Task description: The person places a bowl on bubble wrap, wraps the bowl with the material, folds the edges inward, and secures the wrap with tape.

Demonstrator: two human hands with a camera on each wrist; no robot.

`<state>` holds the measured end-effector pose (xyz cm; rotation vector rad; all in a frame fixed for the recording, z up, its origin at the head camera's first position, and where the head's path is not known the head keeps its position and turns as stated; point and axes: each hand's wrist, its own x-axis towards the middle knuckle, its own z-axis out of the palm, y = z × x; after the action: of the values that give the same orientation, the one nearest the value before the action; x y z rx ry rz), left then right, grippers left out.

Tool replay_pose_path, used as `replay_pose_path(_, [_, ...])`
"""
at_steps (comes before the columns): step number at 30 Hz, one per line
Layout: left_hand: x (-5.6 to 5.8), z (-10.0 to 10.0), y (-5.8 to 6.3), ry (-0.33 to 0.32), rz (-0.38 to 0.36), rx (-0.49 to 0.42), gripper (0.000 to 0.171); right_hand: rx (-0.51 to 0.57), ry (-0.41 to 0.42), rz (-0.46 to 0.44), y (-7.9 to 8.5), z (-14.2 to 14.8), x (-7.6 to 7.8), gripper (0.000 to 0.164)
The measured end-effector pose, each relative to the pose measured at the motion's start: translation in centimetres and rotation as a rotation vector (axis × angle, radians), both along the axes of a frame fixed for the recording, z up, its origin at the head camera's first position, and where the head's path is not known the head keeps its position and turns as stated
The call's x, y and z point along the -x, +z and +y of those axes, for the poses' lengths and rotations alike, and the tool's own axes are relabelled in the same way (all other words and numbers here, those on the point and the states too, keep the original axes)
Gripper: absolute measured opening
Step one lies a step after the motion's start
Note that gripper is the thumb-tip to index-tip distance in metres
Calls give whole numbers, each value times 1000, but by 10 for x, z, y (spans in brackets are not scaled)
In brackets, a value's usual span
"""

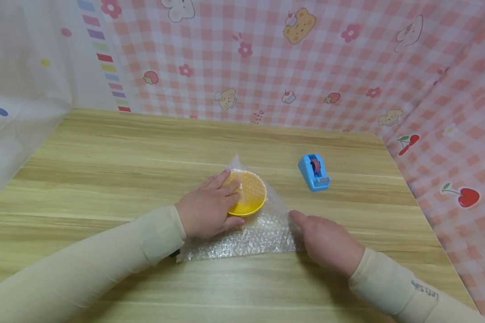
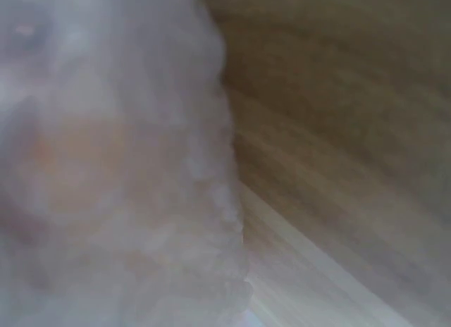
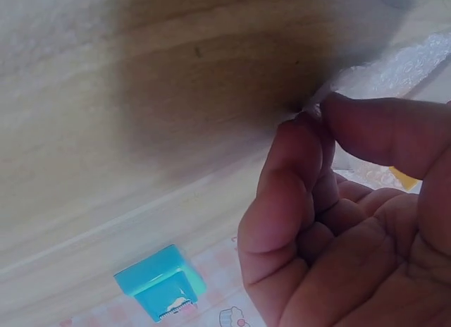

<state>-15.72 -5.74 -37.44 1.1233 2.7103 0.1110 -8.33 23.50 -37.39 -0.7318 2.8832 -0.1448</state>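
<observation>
A round yellow bowl [image 1: 248, 206] lies on a sheet of bubble wrap [image 1: 250, 240], with a layer of the wrap folded over most of it. My left hand [image 1: 210, 206] rests on the covered bowl, its fingers spread over the wrap. In the left wrist view the bubble wrap [image 2: 141, 200] fills the near side, blurred, and the fingers cannot be made out. At the sheet's right edge my right hand [image 1: 329, 240] pinches the wrap. The right wrist view shows thumb and curled forefinger of that hand [image 3: 338, 200] meeting on the film.
A blue tape dispenser [image 1: 314, 172] stands on the wooden table [image 1: 105, 179], behind and to the right of the bowl. Patterned cloth [image 1: 266, 67] hangs along the back and right sides, and a white dotted cloth [image 1: 24, 89] at the left.
</observation>
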Motion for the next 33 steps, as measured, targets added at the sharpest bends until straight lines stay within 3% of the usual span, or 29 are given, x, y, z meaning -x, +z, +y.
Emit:
replay_pose_path(9, [0, 0, 0, 4, -10, -9, 74, 40, -90, -30, 4, -1, 1, 45])
replay_pose_path(14, [0, 0, 0, 4, -11, -11, 74, 83, -92, -15, 10, -3, 1, 43])
replay_pose_path(21, [0, 0, 0, 1, -19, -17, 73, 129, -193, -124, 18, -6, 2, 50])
replay_pose_path(26, [0, 0, 0, -10, -18, -18, 74, 103, -146, -120, 22, -6, 3, 50])
replay_pose_path(33, [-1, 1, 1, -17, -11, -16, 76, 94, -61, -66, 25, -5, 2, 35])
